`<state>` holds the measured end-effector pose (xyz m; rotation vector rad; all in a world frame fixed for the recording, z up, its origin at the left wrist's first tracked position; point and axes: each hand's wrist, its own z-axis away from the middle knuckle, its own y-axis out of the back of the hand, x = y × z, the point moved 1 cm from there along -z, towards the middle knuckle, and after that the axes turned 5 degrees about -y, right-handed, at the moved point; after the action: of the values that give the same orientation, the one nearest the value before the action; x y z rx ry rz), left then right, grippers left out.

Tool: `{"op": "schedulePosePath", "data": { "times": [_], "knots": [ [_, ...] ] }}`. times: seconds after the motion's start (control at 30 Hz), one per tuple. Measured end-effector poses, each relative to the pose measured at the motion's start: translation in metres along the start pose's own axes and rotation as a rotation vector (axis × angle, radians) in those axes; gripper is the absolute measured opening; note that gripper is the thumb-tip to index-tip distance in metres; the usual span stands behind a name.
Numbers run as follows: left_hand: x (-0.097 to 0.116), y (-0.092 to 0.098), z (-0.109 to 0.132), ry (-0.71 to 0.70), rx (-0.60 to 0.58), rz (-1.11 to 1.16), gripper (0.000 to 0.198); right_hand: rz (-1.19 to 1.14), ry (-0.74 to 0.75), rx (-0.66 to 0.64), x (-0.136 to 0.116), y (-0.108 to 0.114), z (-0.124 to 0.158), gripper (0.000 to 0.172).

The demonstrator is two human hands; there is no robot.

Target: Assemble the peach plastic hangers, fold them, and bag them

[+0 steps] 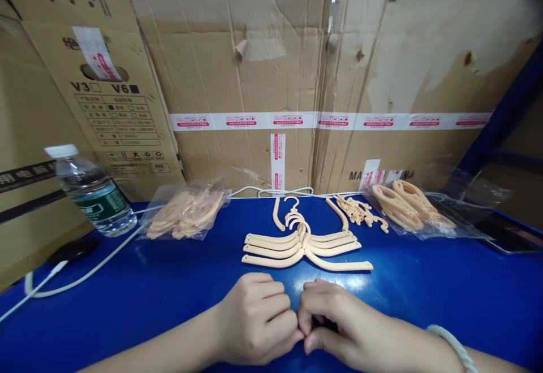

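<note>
My left hand [258,323] is closed in a fist near the front of the blue table [161,299]. Touching its knuckles are the curled fingers of my right hand [339,319], whose thumb is bent in under them. Nothing shows sticking out of either hand. Just beyond both hands lies an overlapping row of several cream folding clothes hangers [274,261], hooks pointing away from me. Behind them are a loose hanger arm [277,215] on the left, another hanger arm [338,213] on the right, and a small pile of hooks [358,212].
A clear bag of cream parts [186,212] lies left, and another bag with oval cream pieces [409,206] lies right, near a phone [507,237]. A water bottle [95,195], black device [74,250] and white cable [106,264] are left. Cardboard [246,68] walls the back.
</note>
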<state>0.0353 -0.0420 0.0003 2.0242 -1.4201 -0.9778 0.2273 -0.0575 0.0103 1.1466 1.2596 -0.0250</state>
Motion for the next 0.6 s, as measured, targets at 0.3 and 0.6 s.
{"op": "schedulePosePath", "data": {
  "times": [0.3, 0.6],
  "knots": [
    [0.0, 0.001, 0.003, 0.012, -0.007, 0.005, 0.033, -0.101, -0.052, 0.108, 0.01, -0.007, -0.002, 0.01],
    [-0.001, 0.001, 0.004, 0.01, -0.017, -0.009, 0.032, -0.049, -0.027, 0.114, 0.007, -0.007, -0.002, 0.015]
  ]
}}
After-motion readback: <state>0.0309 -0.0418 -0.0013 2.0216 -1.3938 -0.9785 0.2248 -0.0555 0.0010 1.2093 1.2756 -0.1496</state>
